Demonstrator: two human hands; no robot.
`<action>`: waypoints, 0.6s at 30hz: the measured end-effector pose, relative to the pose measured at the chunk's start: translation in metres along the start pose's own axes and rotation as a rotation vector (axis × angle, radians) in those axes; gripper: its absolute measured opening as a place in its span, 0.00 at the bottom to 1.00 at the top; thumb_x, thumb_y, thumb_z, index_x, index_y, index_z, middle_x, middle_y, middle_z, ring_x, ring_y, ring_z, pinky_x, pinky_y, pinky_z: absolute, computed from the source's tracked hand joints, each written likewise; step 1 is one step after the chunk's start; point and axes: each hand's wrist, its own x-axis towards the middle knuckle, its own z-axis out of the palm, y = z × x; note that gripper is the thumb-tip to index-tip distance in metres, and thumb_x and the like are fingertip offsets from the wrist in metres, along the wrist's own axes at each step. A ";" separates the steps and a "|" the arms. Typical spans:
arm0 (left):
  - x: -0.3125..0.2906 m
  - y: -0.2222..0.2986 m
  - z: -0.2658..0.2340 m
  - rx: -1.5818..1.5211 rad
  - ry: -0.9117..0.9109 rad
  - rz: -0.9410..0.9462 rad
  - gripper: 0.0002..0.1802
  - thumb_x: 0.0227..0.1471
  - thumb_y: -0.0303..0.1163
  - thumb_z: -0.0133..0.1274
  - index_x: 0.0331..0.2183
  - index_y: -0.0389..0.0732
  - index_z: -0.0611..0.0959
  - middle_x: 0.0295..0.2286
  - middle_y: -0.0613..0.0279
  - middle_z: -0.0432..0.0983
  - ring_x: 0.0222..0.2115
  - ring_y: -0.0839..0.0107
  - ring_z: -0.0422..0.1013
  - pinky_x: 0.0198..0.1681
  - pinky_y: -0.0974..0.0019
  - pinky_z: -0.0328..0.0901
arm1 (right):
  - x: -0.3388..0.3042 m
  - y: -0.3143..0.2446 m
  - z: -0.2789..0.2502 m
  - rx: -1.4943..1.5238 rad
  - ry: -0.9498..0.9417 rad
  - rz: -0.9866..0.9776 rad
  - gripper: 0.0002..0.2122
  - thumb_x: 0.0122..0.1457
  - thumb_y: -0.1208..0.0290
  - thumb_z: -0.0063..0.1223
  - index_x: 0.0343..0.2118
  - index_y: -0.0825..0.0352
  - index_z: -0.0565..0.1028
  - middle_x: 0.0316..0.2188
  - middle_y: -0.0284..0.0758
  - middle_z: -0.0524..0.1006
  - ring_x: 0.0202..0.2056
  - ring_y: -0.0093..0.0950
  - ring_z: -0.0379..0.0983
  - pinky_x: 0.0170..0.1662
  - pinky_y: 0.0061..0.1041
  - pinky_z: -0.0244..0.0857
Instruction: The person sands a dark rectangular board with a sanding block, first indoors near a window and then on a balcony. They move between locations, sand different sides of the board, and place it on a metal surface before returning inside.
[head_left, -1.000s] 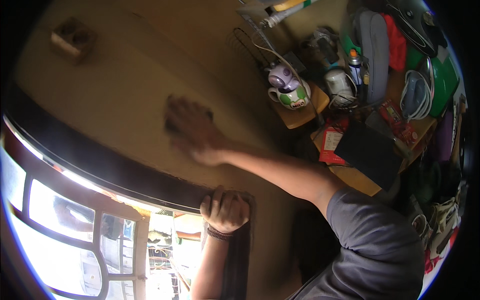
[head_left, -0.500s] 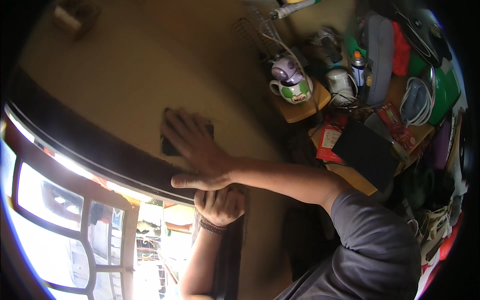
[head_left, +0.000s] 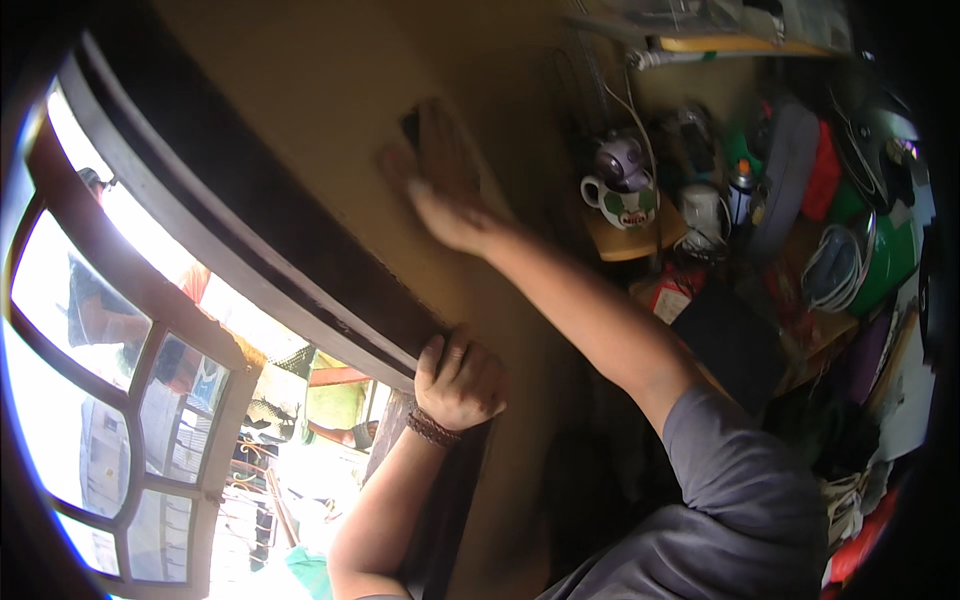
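My right hand [head_left: 445, 190] is stretched out, with its fingers flat over a dark rectangular sheet [head_left: 411, 127] against the tan wall [head_left: 345, 170]. Motion smears the fingers, and most of the sheet is hidden beneath them. Lower down, my left hand [head_left: 461, 385], with a brown bracelet at the wrist, has its fingers curled over the dark window frame [head_left: 310, 285] at its corner.
At left, a paned window sash [head_left: 140, 360] stands swung outward in bright light. On the right, a cluttered shelf holds a green-and-white mug [head_left: 622, 205], a spray can [head_left: 740, 190], a dark flat panel [head_left: 730, 335] and a coiled cable [head_left: 835, 270].
My right hand has slid up and to the right along the wall, taking the dark sheet with it, away from my left hand. My left hand keeps its hold; the view has shifted.
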 end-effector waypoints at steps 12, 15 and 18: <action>-0.026 -0.012 -0.002 0.029 -0.064 0.072 0.14 0.31 0.43 0.52 0.21 0.45 0.83 0.27 0.59 0.75 0.42 0.57 0.72 0.54 0.50 0.60 | -0.029 -0.062 0.044 -0.168 0.006 -0.189 0.48 0.61 0.35 0.35 0.67 0.73 0.34 0.69 0.50 0.28 0.70 0.41 0.23 0.70 0.36 0.22; -0.010 -0.010 -0.006 -0.029 -0.076 0.100 0.14 0.34 0.42 0.51 0.22 0.43 0.83 0.25 0.60 0.74 0.40 0.59 0.71 0.55 0.51 0.60 | -0.009 -0.012 0.025 0.260 -0.106 0.040 0.41 0.66 0.42 0.30 0.67 0.74 0.36 0.70 0.47 0.31 0.70 0.37 0.25 0.70 0.35 0.22; -0.016 -0.007 -0.002 -0.065 -0.052 0.091 0.15 0.42 0.39 0.49 0.27 0.39 0.83 0.30 0.56 0.78 0.44 0.57 0.71 0.57 0.51 0.58 | -0.002 0.006 0.014 0.221 0.026 0.146 0.39 0.67 0.43 0.27 0.67 0.74 0.38 0.69 0.46 0.34 0.70 0.36 0.29 0.70 0.35 0.26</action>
